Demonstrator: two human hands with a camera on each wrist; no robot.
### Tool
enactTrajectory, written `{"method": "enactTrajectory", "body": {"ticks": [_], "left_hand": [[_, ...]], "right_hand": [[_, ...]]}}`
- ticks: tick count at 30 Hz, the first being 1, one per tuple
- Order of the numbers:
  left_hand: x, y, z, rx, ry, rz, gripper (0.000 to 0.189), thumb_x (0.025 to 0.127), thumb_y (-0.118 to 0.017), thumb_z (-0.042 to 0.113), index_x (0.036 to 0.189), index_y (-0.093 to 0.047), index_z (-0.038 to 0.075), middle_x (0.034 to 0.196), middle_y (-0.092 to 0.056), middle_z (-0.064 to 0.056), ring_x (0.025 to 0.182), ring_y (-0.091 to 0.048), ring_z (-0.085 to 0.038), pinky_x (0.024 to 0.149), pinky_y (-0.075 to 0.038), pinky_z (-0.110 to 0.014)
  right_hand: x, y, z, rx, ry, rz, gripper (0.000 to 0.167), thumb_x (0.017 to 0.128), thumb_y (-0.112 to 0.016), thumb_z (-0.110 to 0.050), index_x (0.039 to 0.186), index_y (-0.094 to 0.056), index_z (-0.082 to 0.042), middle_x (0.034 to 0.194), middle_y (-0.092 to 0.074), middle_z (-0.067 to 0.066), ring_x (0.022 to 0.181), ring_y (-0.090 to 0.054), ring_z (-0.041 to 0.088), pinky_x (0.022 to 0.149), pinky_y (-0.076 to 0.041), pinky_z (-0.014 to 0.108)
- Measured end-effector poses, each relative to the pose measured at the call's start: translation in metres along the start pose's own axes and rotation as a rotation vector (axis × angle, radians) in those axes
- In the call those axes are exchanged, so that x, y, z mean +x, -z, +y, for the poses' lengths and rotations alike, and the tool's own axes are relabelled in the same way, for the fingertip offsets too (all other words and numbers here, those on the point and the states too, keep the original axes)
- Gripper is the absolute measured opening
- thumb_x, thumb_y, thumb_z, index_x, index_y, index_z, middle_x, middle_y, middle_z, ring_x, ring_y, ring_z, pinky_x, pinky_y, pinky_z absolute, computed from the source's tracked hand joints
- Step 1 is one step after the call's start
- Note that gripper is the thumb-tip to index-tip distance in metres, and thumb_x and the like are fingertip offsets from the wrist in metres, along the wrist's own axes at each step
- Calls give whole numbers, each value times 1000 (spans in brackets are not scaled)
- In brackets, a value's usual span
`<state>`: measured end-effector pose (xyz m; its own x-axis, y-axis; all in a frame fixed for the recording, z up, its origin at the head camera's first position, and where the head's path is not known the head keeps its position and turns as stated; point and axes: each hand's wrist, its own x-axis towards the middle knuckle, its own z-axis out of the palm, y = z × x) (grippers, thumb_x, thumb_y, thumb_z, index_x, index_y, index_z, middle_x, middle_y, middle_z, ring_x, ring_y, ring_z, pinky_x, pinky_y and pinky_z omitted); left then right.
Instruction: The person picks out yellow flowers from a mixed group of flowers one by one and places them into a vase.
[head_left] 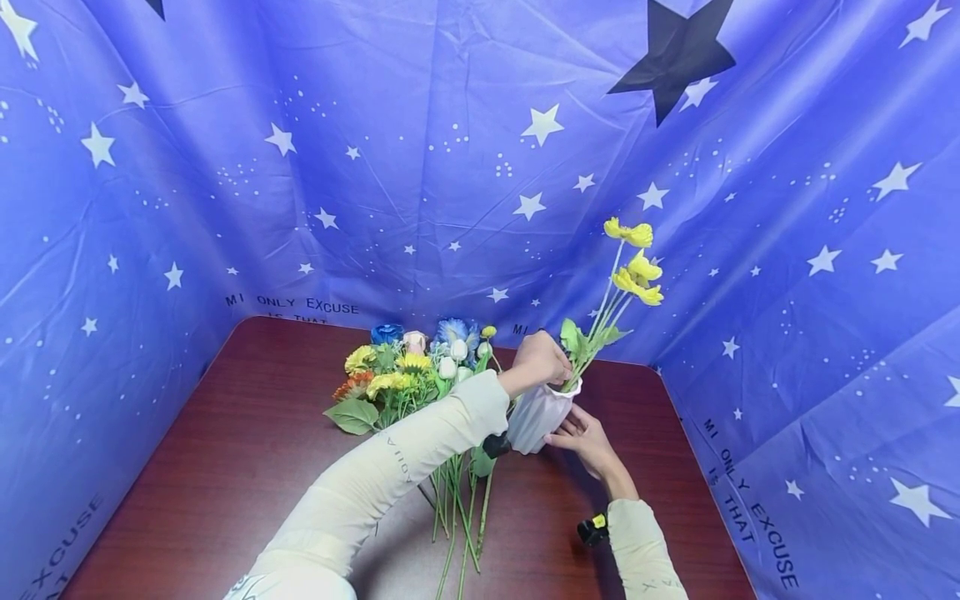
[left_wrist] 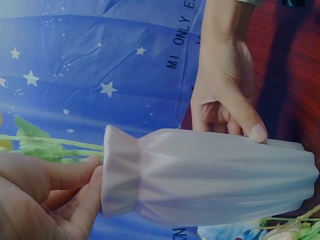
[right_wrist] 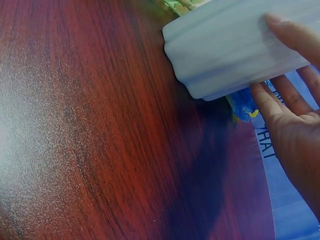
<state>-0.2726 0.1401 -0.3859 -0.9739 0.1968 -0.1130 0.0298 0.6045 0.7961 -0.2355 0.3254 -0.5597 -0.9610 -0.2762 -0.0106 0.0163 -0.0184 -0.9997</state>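
Observation:
A pale ribbed vase (head_left: 536, 417) leans slightly over the table, its base close to the wood. My left hand (head_left: 536, 360) is at the vase mouth, pinching green stems whose yellow flowers (head_left: 636, 279) rise above the vase. In the left wrist view, the fingertips of this left hand (left_wrist: 55, 195) lie right at the rim of the vase (left_wrist: 210, 175). My right hand (head_left: 588, 442) holds the vase body from the right. Its thumb lies along the near side in the right wrist view, with the other fingers of the right hand (right_wrist: 295, 115) partly hidden behind the vase (right_wrist: 225, 50).
Left of the vase, a heap of flowers (head_left: 412, 362) in yellow, orange, white and blue lies on the brown table (head_left: 247, 450). Their long stems (head_left: 457, 508) point toward the front edge. A blue star-patterned cloth (head_left: 420, 167) surrounds the table at the back and sides.

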Motion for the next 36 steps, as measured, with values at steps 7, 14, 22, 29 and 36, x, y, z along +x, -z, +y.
{"method": "enactTrajectory", "body": {"ticks": [7, 14, 22, 29, 36], "left_hand": [[2, 0, 0, -66, 66, -11, 5, 81, -86, 9, 81, -84, 13, 70, -78, 0, 57, -69, -7, 49, -54, -15], [2, 1, -1, -94, 81, -1, 6, 80, -87, 9, 78, -83, 13, 70, -77, -1, 58, -71, -9, 53, -55, -17], [1, 5, -3, -154, 70, -11, 10, 78, -85, 1, 80, -83, 10, 69, -77, -3, 57, -71, -11, 55, -59, -18], [5, 8, -4, -217, 81, -19, 18, 73, -79, -9, 74, -82, 9, 70, -77, -3, 56, -71, -14, 54, -62, -22], [7, 10, -4, -286, 103, -53, 18, 75, -78, -13, 73, -81, 5, 71, -77, -7, 64, -76, -21, 65, -66, -30]], "right_hand": [[-1, -1, 1, -2, -1, 6, 84, 78, -71, 21, 152, -33, 7, 123, -67, -13, 118, -64, 0, 100, -57, 21], [-1, -1, 0, -28, 1, 8, 83, 78, -73, 18, 151, -34, 8, 126, -65, -8, 118, -64, 1, 99, -57, 21], [-1, -1, 0, -60, -36, 40, 89, 79, -76, 15, 155, -30, 8, 131, -63, -3, 117, -64, 0, 99, -58, 20], [1, 0, 3, -58, -29, 51, 88, 78, -73, 19, 154, -28, 10, 131, -63, 0, 116, -64, 0, 99, -58, 22], [2, 0, 4, -59, -14, 36, 88, 78, -72, 20, 154, -28, 11, 135, -60, 9, 116, -64, 1, 100, -58, 22]]}}
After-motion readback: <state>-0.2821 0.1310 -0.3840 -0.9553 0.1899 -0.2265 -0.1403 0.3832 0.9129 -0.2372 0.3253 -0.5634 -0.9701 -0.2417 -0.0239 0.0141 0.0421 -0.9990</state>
